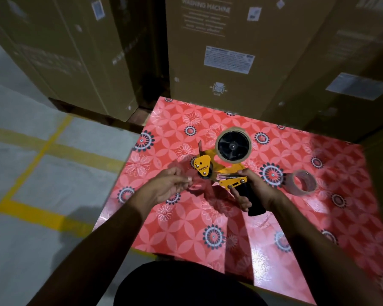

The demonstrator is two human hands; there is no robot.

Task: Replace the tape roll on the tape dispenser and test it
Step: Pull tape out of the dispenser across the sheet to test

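A yellow tape dispenser (221, 171) with a black handle is held just above the red flowered table (263, 235). My right hand (255, 191) grips its black handle. A thin brown tape roll (233, 129) sits on the dispenser's black hub at the far end. My left hand (169, 186) is just left of the dispenser's roller and blade, fingertips pinched together; whether a clear tape end is between them I cannot tell. A second roll of clear tape (302, 183) lies on the table to the right of my right hand.
Tall cardboard washing-machine cartons (226, 51) stand close behind and to the right of the table. Left of the table is grey floor with yellow painted lines (31, 164). The table's left edge runs diagonally beside my left forearm.
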